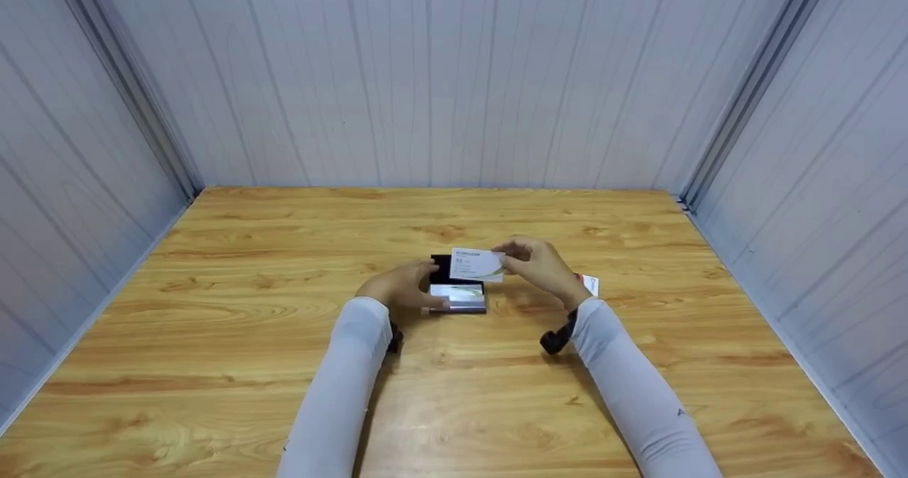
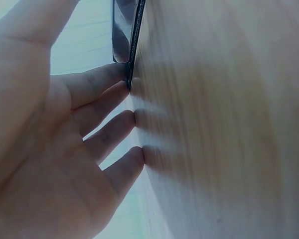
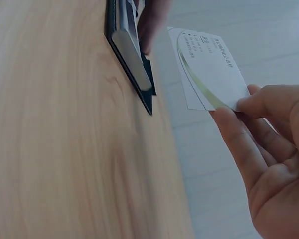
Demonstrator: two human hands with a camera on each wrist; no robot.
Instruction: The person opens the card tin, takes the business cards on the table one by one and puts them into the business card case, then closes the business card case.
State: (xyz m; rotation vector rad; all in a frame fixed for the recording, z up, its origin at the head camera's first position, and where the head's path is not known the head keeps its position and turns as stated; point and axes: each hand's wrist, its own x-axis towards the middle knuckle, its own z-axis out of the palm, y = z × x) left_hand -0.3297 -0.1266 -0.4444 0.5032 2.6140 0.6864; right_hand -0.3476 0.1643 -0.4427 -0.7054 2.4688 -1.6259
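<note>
A white business card [image 1: 477, 264] with printed lines and a green curved stripe is pinched at one end by my right hand [image 1: 537, 269], thumb against fingers. It is held above the table, overlapping the raised black flap of an opened business card case [image 1: 441, 272] in the head view. The case's silver metal half [image 3: 130, 50] faces up nearer me, with a pale card surface showing on it. My left hand [image 1: 401, 285] spans the case's left side, thumb over the silver half. In the left wrist view its fingers [image 2: 97, 79] extend fairly straight, two tips at the case's edge.
Partly hidden behind my right wrist, a white and red card [image 1: 591, 285] lies on the wooden table [image 1: 248, 364]. Pale panelled walls [image 1: 454, 74] enclose the table at the back and both sides. A black wrist device [image 1: 557, 340] hangs below the right sleeve.
</note>
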